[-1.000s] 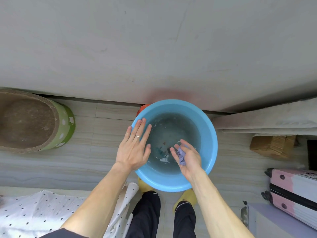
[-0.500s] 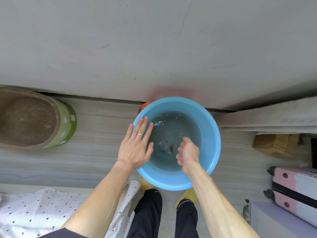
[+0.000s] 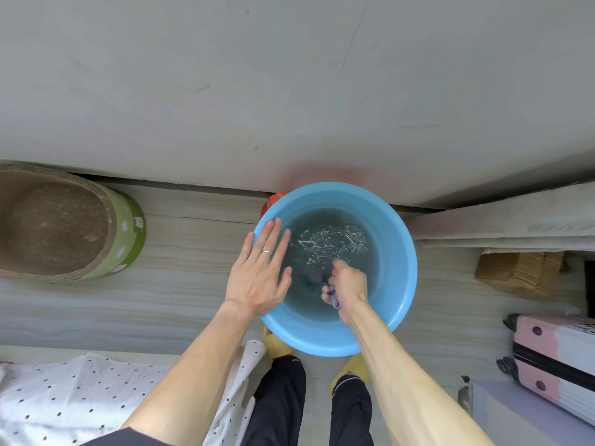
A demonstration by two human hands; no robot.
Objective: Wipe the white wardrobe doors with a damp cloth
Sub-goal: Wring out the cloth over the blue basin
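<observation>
A blue plastic basin (image 3: pixel 401 239) with water stands on the floor against the white wardrobe door (image 3: pixel 289 91), which fills the upper half of the view. My right hand (image 3: pixel 347 284) is a fist inside the basin, squeezing a small purple cloth (image 3: pixel 335 300) that pokes out below the fingers. My left hand (image 3: pixel 260 272) is flat with fingers spread, hovering over the basin's left rim and holding nothing. The water surface is rippled.
A round green stool (image 3: pixel 128 239) with a brown top sits left on the tiled floor. A polka-dot sheet (image 3: pixel 80 397) lies at lower left. A pink suitcase (image 3: pixel 553 355) and a cardboard box (image 3: pixel 521 272) are to the right. My legs and yellow slippers are below the basin.
My right hand has closed from loosely holding the cloth into a tight fist around it, and the water has become rippled. The left hand has stayed over the rim.
</observation>
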